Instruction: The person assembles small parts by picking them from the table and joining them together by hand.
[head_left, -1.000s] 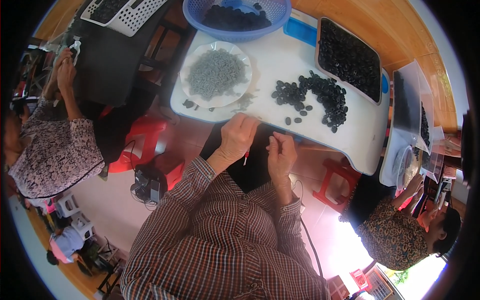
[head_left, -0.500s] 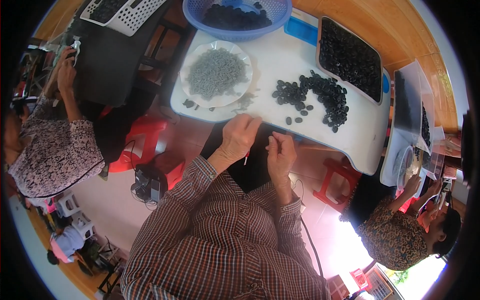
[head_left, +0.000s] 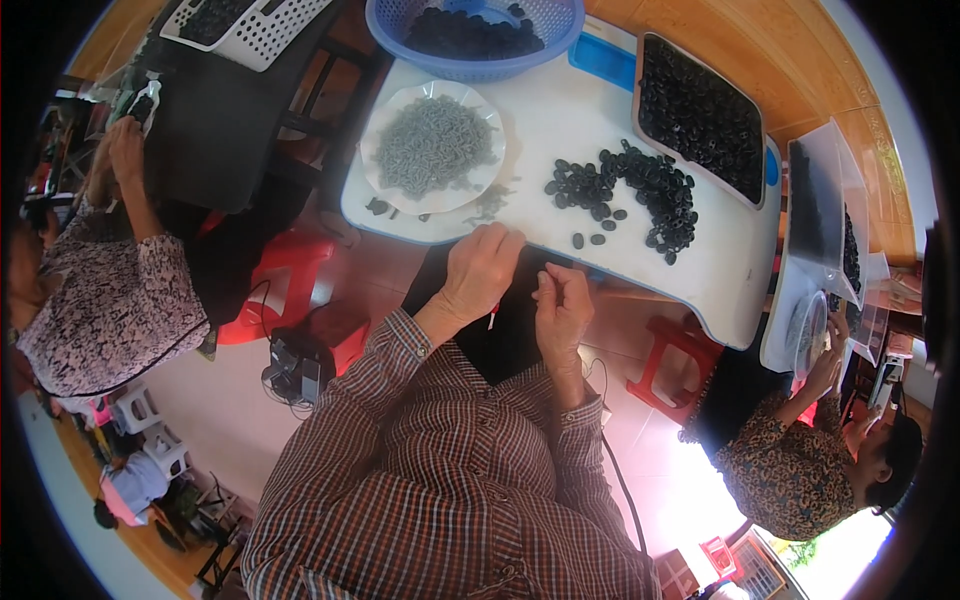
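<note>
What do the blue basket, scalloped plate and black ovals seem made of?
Blue basket: likely satin plastic, by its moulded perforations. Scalloped plate: smooth ceramic or plastic; its white rim settles neither. Black ovals: probably glossy plastic, by their small highlights.

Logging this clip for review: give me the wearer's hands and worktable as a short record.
Left hand: curled, slim red object showing beneath; grip unclear
Right hand: curled, apart from left; contents unclear
Surface: white blue-edged table
Plated: small grey pieces on white scalloped plate
Loose: black oval pieces, right of plate
Containers: blue plastic basket; pale-rimmed rectangular tray
</note>
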